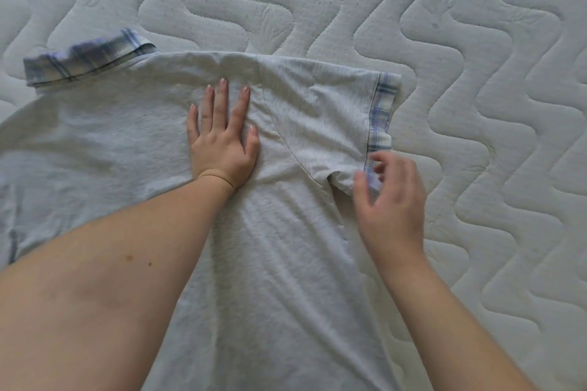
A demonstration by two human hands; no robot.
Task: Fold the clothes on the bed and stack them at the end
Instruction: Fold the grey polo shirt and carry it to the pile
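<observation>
Home bedroom; bare quilted mattress (444, 41); polo shirt (127, 143) spread flat

A bare white mattress (413, 25) fills the whole view, its padded surface quilted in wide, winding wave lines. Soft, even light falls across it, leaving only faint shadows.

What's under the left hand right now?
The left hand presses flat on the grey shirt, near the right sleeve seam. The shirt lies on the mattress. Anything beneath the shirt there is covered.
</observation>
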